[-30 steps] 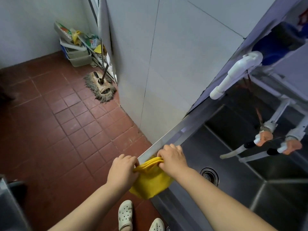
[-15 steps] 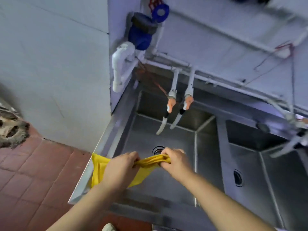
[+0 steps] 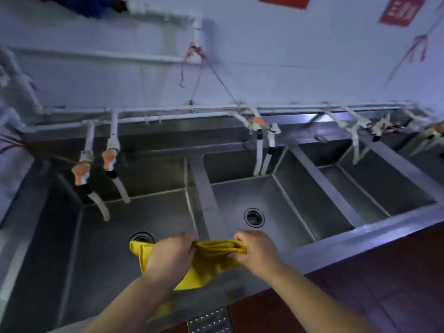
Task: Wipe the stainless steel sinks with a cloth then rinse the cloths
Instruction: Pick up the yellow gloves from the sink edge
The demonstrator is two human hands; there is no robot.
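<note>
Both hands hold a yellow cloth (image 3: 211,260) stretched between them, above the front rim of a long stainless steel sink unit (image 3: 360,234). My left hand (image 3: 171,257) grips its left part, and a corner sticks out past that hand over the left basin (image 3: 115,248). My right hand (image 3: 255,249) pinches the bunched right end near the divider (image 3: 206,195) between the left basin and the second basin (image 3: 276,207). The rest of the cloth hangs down below the hands.
Each basin has a round drain (image 3: 254,217) and a pair of white taps with orange handles (image 3: 81,174) hanging from pipes along the back wall. More basins (image 3: 374,188) run to the right. Red tile floor (image 3: 384,284) and a metal floor grate (image 3: 210,322) lie below the front rim.
The view has swung right from the floor and sink's left end to the row of basins. Both hands kept hold of the cloth and now sit over the divider.
</note>
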